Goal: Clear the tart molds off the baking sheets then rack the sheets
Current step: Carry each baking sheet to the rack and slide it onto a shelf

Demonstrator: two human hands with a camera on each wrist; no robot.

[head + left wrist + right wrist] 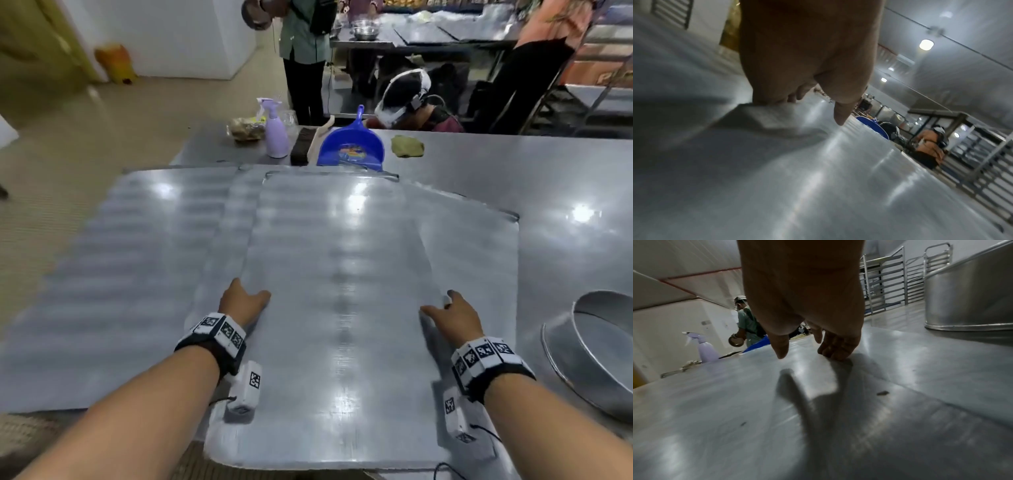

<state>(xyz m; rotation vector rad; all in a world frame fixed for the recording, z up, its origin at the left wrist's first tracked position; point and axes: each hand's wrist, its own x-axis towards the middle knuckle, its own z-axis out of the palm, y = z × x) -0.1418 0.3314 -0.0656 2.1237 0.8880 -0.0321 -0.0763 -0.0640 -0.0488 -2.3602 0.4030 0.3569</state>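
A bare metal baking sheet (342, 274) lies on top of other sheets (144, 257) spread over the steel table (565, 178). My left hand (245, 301) grips the top sheet's left edge, thumb on top and fingers (774, 102) curled over the rim. My right hand (448, 313) grips the right edge the same way, with its fingers (836, 352) curled at the rim. Another sheet (479, 246) pokes out askew beneath on the right. No tart molds show in any view.
A round metal tub (599, 346) stands on the table at my right. At the far edge sit a lilac spray bottle (275, 133), a brush (301, 145), a blue dustpan (352, 145) and a green cloth (407, 145). People (305, 51) are beyond the table. Tray racks (885, 282) stand behind.
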